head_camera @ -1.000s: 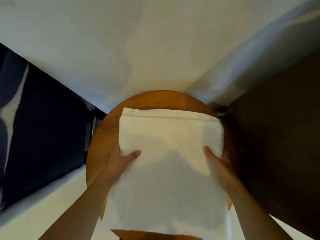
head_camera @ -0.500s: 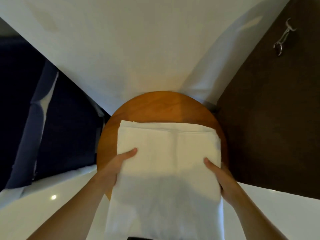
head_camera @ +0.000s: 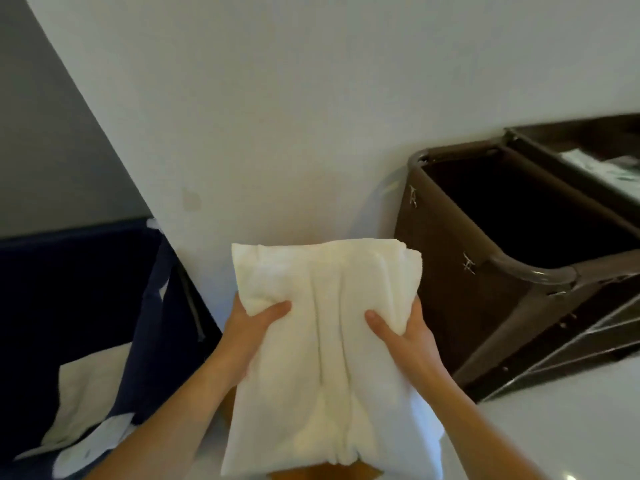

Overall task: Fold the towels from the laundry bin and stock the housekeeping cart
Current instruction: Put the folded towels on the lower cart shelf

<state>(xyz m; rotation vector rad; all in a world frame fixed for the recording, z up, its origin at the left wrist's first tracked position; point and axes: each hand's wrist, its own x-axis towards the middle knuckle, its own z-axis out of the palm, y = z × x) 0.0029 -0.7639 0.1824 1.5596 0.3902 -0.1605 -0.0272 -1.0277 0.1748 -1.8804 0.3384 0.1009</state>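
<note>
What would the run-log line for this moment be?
phase: carry | folded towel: lifted | left hand: grips its left edge | right hand: grips its right edge | cart: at right

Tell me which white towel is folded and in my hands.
The folded towel held up by both hands, centre frame; the other towel lies loose in the navy bin at left.

White towel (head_camera: 325,358); navy bin (head_camera: 86,289); brown cart (head_camera: 485,271).

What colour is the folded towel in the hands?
White, slightly cream, seen in the head view: folded towel.
</note>
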